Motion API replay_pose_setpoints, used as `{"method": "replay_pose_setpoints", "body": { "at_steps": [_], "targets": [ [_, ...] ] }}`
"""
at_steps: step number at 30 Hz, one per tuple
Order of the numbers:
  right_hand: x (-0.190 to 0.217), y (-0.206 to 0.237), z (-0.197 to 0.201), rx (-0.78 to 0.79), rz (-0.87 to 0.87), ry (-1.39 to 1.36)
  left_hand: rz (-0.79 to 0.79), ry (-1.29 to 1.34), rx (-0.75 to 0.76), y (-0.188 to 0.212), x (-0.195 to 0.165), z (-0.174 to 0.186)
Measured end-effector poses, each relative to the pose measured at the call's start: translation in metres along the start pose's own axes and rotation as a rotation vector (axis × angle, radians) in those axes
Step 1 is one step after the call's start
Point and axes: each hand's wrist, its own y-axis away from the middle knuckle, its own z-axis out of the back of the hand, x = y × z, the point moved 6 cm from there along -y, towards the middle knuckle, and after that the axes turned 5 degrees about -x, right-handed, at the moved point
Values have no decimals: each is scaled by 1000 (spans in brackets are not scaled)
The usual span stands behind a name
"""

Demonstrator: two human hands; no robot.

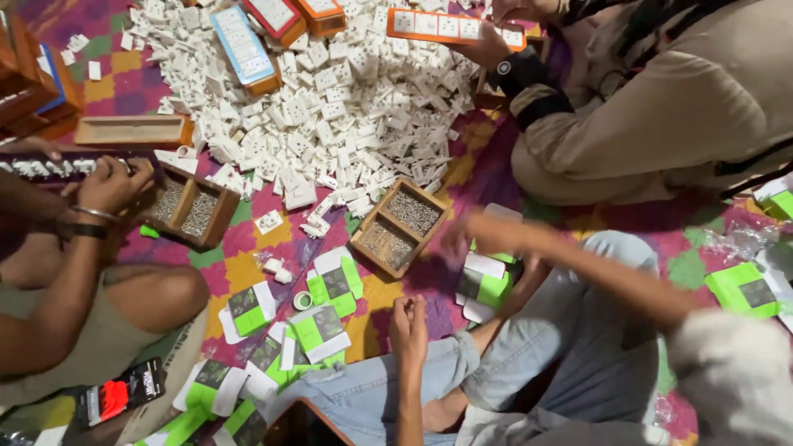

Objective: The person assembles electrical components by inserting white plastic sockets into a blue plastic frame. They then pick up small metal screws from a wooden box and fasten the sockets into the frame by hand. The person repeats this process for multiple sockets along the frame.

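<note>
Open wooden screw box (400, 227) (two compartments, both filled) lies tilted on mat.

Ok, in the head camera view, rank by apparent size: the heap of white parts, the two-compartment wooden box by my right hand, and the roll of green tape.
1. Heap of white parts
2. Wooden box
3. Roll of green tape

The gaps are wide, so nearness changes nothing.

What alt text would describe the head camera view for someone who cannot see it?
Seen from above, the person's right hand blurs beside a wooden screw box, the left hand resting on a jeans-clad knee. White socket parts are heaped on a patchwork mat; other people sit around.
</note>
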Motion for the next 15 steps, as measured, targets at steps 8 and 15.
{"method": "replay_pose_setpoints", "body": {
  "at_steps": [8,15],
  "targets": [
    [-5,59,-78,-62,-182,329,-382,-843,323,38,-36,-39],
    [10,60,-96,-59,-80,412,-254,-944,488,33,-19,-48]
  ]
}}
